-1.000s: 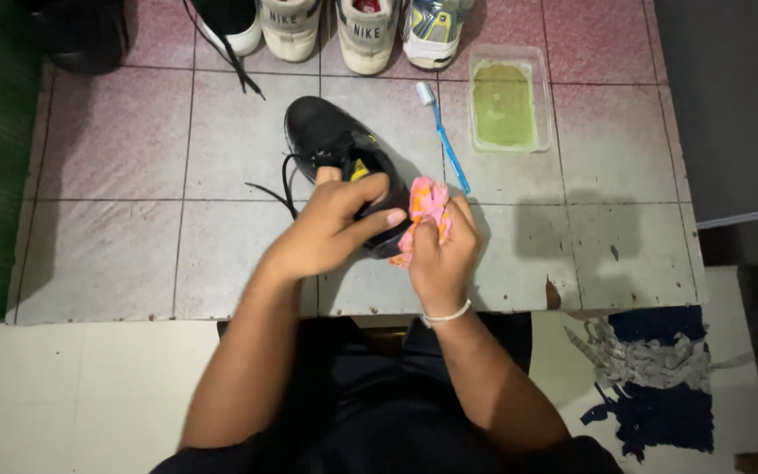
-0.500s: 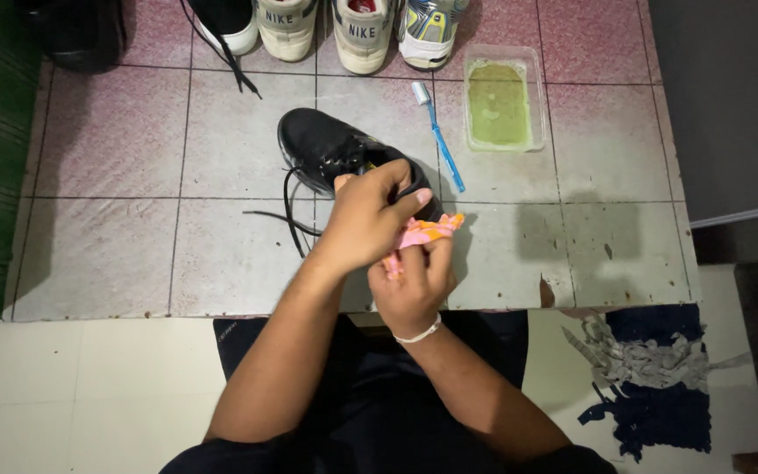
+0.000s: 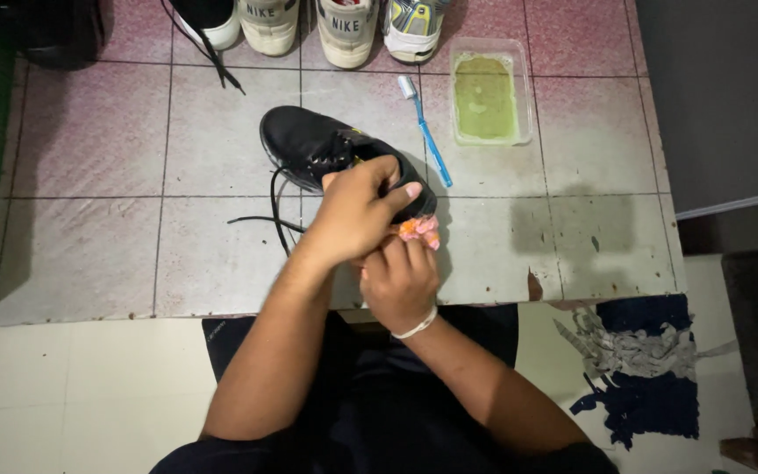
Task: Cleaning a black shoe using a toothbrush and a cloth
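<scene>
On the pink tiled floor [image 3: 89, 254], a black sneaker [image 3: 309, 145] is clamped at its heel by the left hand [image 3: 357, 215], fingers curled tight. An orange-pink cloth [image 3: 418, 230] is pinched in the closed right hand [image 3: 399, 285] and pressed against the heel. A blue toothbrush [image 3: 425, 132] lies just beside.

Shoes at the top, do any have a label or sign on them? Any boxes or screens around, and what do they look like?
Pale shoe: top edge, left of middle; dark lettering on its heel.
White shoe: beside it, to the right; dark lettering on its heel, red lining.
Clear plastic tub: upper right on the tiles; rectangular, holding yellow-green liquid, no label showing.
Screens, signs: none in view.
</scene>
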